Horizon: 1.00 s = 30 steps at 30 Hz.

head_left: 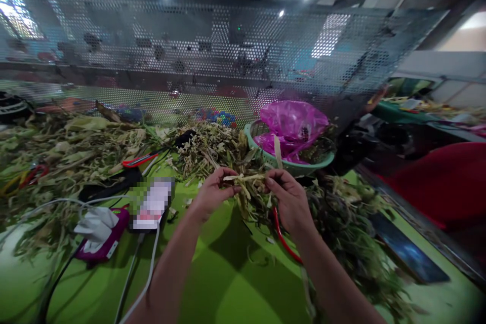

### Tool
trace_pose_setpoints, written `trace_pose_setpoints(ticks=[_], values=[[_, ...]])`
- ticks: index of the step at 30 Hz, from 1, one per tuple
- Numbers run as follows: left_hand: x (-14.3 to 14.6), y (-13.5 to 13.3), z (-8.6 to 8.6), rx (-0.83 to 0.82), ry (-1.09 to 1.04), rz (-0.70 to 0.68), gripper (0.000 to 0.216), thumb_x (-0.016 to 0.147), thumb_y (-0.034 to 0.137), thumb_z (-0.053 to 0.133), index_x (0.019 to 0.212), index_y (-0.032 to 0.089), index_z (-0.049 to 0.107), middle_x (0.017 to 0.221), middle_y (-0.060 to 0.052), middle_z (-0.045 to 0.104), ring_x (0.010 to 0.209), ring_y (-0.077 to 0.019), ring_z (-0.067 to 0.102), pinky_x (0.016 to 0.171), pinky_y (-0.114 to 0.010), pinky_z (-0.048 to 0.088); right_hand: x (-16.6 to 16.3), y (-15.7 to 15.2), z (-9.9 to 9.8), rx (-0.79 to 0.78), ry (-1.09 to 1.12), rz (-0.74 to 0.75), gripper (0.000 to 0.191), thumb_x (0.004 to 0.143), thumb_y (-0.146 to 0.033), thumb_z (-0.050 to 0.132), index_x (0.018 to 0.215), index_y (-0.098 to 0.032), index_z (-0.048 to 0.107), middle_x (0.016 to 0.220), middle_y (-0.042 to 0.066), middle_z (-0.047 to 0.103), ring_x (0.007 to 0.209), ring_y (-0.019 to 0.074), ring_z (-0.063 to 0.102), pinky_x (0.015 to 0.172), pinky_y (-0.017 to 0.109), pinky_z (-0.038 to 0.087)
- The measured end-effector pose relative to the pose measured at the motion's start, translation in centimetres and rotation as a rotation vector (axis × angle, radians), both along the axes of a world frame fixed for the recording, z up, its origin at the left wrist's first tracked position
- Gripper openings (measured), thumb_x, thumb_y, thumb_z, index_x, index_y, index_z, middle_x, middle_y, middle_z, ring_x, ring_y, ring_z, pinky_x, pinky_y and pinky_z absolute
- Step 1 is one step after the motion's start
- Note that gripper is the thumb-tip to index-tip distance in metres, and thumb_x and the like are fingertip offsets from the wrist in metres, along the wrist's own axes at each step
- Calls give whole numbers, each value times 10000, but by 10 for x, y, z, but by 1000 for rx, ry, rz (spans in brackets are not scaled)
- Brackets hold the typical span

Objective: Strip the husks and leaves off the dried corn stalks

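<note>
Both my hands are raised over a green table [228,278] and pinch the same bunch of pale dried plant stalks [246,185]. My left hand [212,192] grips the bunch's left end with closed fingers. My right hand [288,197] grips its right end; a red-handled tool [283,240] curves down from under this hand, and whether the hand also holds it is unclear. A single pale strip [278,152] sticks up above the right hand.
Heaps of dried stalks [76,142] cover the back and right of the table. A green basket [292,164] with a pink plastic bag [292,124] stands behind my hands. Phones, a purple case [102,240] and cables lie at left. A perforated metal screen [212,55] closes the back.
</note>
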<state>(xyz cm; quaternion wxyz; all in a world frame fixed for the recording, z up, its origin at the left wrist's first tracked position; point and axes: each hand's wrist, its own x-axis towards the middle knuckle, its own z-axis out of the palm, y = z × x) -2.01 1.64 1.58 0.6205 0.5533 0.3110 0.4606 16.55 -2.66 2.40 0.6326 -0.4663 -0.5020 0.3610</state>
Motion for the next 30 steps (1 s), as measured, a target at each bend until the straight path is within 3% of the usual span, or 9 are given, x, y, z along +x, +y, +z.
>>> trace_pose_setpoints(ticks=[7,14,23,30], values=[[7,-2,-5,-152,-171,-19,384,589,250,799,920,162,624,885,-27,647,865,-148,573,771,-260,438,-7,-3,3,-67,-15,77,206,758,-373,692,852,-201,627,781,16,594,632,133,524,608,259,454],[10,-6,-7,-102,-149,-89,326,637,252,785,903,168,617,882,-25,638,831,-129,567,752,-239,443,-13,-5,4,-86,11,150,187,752,-368,690,803,-208,606,916,36,646,656,136,523,606,263,466],[15,-7,-7,-117,-99,-166,333,689,338,750,947,152,654,942,-78,687,879,-168,615,858,-297,444,-11,-2,1,-72,2,19,186,740,-362,695,813,-219,602,735,-1,616,662,165,574,648,297,482],[17,-10,-10,-254,-196,-112,333,671,330,765,927,152,647,860,-58,681,785,-141,619,791,-276,475,-9,-2,2,-73,-43,15,176,765,-360,669,824,-218,584,629,-24,594,600,154,558,626,285,447]])
